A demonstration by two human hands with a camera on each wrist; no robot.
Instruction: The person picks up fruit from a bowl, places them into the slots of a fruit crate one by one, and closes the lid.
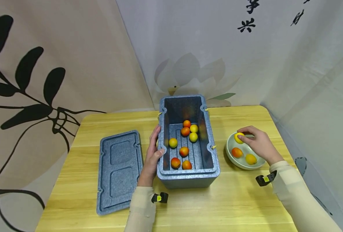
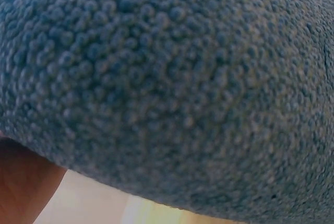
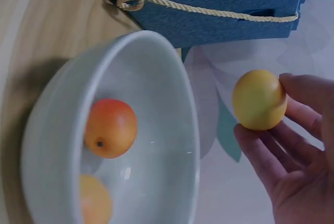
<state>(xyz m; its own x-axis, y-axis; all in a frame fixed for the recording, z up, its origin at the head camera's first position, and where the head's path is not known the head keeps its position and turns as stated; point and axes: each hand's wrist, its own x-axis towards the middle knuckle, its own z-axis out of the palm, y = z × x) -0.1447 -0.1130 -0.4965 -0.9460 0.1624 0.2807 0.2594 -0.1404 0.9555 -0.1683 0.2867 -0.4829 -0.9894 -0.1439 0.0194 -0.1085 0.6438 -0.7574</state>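
My right hand (image 1: 259, 143) pinches a small round yellow fruit (image 3: 259, 99) between thumb and fingertips, over the far side of a pale green bowl (image 3: 172, 78). Inside the bowl lie an orange-red fruit (image 1: 237, 152) and another yellow fruit (image 1: 251, 159). With its thumb on the rim and its fingers along the outer wall, my left hand (image 1: 152, 158) holds the left side of a grey-blue foam box (image 1: 187, 180). Several red-orange fruits (image 1: 175, 163) and yellow fruits (image 1: 193, 137) rest on the box floor. The speckled box wall (image 2: 172, 88) fills most of the left wrist view.
Left of the box, a grey-blue lid (image 1: 120, 170) lies flat on the wooden table (image 1: 241, 199). Rope (image 3: 209, 11) runs along the box's outer side. Printed cloth (image 1: 102, 64) hangs behind the table, close to its back edge.
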